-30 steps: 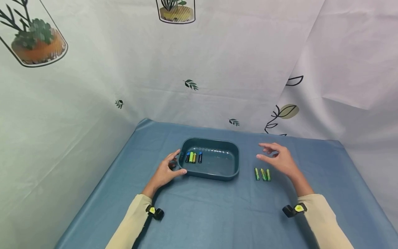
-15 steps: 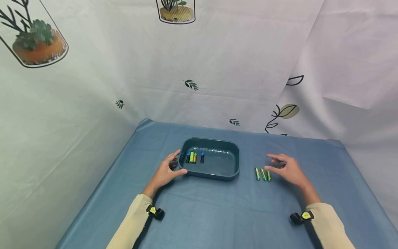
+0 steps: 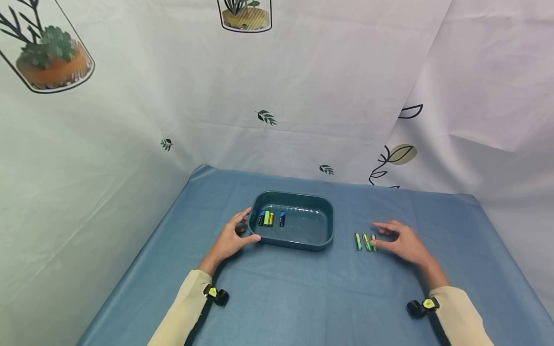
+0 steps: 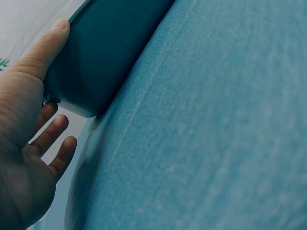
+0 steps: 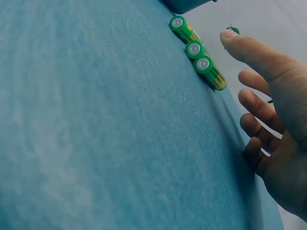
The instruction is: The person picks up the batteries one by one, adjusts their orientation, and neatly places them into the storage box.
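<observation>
A dark teal tray (image 3: pixel 303 246) stands mid-table with several batteries (image 3: pixel 266 218) at its left end, one blue and black battery (image 3: pixel 282 219) apart from the others. My left hand (image 3: pixel 227 242) holds the tray's near left corner, its thumb (image 4: pixel 53 40) at the rim and its fingers around the left side. Three green batteries (image 3: pixel 367 242) lie on the cloth right of the tray. Over the rightmost green battery (image 5: pixel 209 73) hovers my right hand (image 3: pixel 402 242), thumb and fingers apart and nothing between them. In the right wrist view the thumb tip is close to that battery without visible contact.
A blue cloth (image 3: pixel 303 298) covers the table. A pale patterned curtain (image 3: pixel 303 96) rises behind the table's back edge and along its sides. Each wrist wears a small black camera (image 3: pixel 221 298).
My right hand has moved right and down to the rightmost green battery. The separate blue and black battery in the tray has shifted slightly right. My left hand stays at the tray.
</observation>
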Demonstrator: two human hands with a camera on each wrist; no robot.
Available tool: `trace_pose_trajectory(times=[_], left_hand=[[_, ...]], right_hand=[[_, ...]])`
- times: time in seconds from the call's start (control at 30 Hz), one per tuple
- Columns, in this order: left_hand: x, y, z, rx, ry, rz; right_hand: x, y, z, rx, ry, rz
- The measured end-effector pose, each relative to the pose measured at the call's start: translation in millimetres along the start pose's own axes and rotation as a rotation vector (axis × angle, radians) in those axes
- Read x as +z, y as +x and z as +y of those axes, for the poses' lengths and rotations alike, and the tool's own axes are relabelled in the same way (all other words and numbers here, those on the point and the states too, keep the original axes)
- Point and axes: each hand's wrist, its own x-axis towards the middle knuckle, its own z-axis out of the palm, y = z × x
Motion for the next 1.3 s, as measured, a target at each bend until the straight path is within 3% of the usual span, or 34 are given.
trace_pose_trajectory(times=[0.93,1.3], left_hand=[[0.1,0.5,2.0,-0.021,-0.008,-0.002],[0.0,0.7,1.4,-0.021,-0.01,-0.001]], right_hand=[[-2.2,-7.3,2.4,0.012,-0.089,-0.104],[-0.1,-8.3,3.7,-0.006,-0.076,-0.078]])
